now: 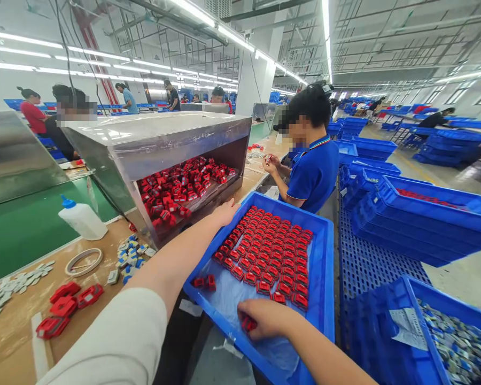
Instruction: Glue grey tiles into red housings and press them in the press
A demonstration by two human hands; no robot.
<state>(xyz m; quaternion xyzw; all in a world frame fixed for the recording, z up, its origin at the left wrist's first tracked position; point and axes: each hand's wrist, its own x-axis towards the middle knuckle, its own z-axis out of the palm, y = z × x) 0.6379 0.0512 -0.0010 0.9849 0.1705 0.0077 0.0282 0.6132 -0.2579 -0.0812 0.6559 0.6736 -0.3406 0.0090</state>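
Note:
A blue plastic tray (324, 256) lies in front of me, lined with a clear plastic sheet. Small red plastic housings (270, 246) fill its far part in close rows, and a couple more lie by its left wall. My right hand (266, 319) is over the near part of the tray, its fingers closed around a red housing (248, 323), which is partly hidden by them. Stretched forward, my left hand (225, 213) is closed on the tray's far left rim, with its fingertips mostly out of sight.
A metal box (180, 136) holds a heap of red housings. On the bench (104, 310) are a white bottle (82, 216), a tape roll (84, 262), loose red housings and grey and blue pieces. A co-worker (315, 155) sits ahead. Blue crates (404, 214) stand at right.

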